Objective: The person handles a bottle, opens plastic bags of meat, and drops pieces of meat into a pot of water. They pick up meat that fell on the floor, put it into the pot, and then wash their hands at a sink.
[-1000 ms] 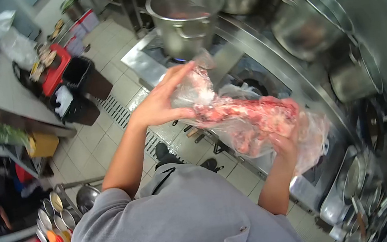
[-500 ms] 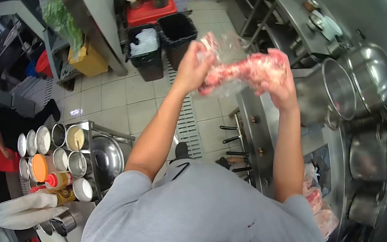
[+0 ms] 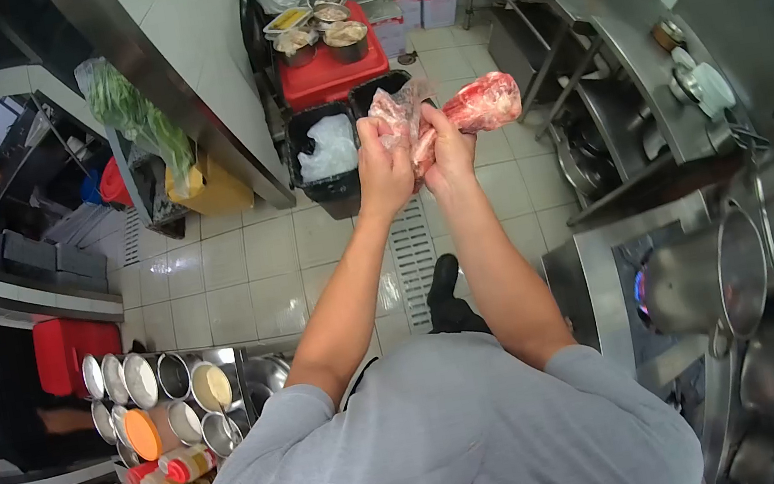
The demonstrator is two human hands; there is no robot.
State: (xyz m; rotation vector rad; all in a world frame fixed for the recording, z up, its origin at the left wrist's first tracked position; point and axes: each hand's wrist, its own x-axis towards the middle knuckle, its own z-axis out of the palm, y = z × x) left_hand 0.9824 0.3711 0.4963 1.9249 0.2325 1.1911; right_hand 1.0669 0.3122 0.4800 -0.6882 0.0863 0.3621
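Observation:
A red and white piece of raw meat on the bone point(image 3: 485, 105) is held out in front of me above the floor and the black bins. My left hand point(image 3: 385, 169) is closed on crumpled clear plastic wrap point(image 3: 402, 110) around the meat's near end. Close beside it, my right hand point(image 3: 448, 149) grips the narrow part of the meat, and the thick end sticks out to the right, bare of plastic. Whether the plastic still surrounds the part between my hands cannot be made out.
Two black-lined bins stand beyond my hands, the left bin point(image 3: 327, 165) holding white plastic. Behind is a red table point(image 3: 335, 70) with bowls. To the right are a steel counter point(image 3: 625, 52) and a lit stove with a pot point(image 3: 682, 281); seasoning tins point(image 3: 139, 381) stand left.
The view has turned and moved closer to the bins. Both hands have come together, and the right hand has shifted from the meat's thick end to its narrow part.

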